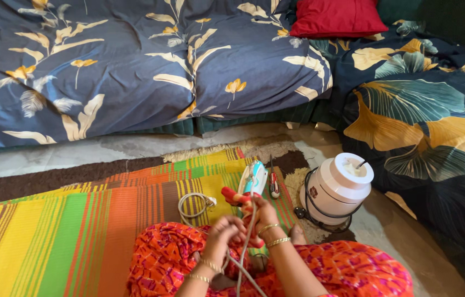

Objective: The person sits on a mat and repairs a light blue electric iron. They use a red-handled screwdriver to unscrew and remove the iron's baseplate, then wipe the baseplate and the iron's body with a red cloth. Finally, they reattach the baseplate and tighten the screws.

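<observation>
My right hand grips a red-handled tool, likely pliers, whose handles stick out up and to the left. My left hand sits just beside it, fingers closed around a grey cord that runs down over my lap. More of the cord lies coiled on the mat to the left. Just beyond my hands lies a white and teal clothes iron. A screwdriver with a red handle rests to its right.
A striped mat in yellow, green and orange covers the floor over a shaggy rug. A white round appliance in a wire stand stands at the right. Floor cushions in dark floral covers and a red pillow line the back.
</observation>
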